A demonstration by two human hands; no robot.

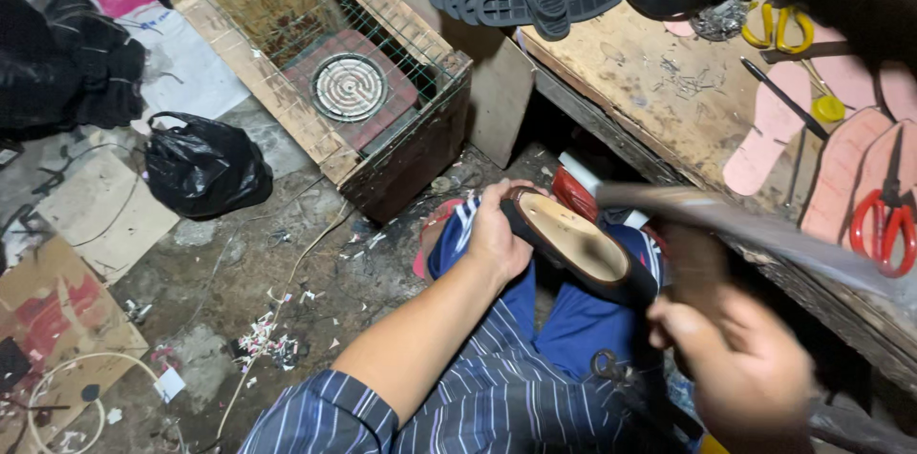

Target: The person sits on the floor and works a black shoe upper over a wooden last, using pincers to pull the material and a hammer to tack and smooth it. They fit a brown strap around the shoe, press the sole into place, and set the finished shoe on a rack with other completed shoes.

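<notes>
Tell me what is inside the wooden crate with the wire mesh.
Inside the wooden crate, under the wire mesh, a round coil heater sits on a reddish slab. The crate's near wall hides whatever lies below the slab.

floor (287,263): grimy concrete under me, strewn with paper scraps and cardboard (57,306) | left: my wire-topped wooden crate (325,82), black bag (205,168) beside it | right: worn wooden surface (650,82); dim light

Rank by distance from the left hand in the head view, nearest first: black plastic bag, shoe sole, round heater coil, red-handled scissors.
From the left hand:
1. Shoe sole, held in it.
2. Round heater coil, up-left in the crate.
3. Black plastic bag, far left on the floor.
4. Red-handled scissors, far right on the bench.
</notes>
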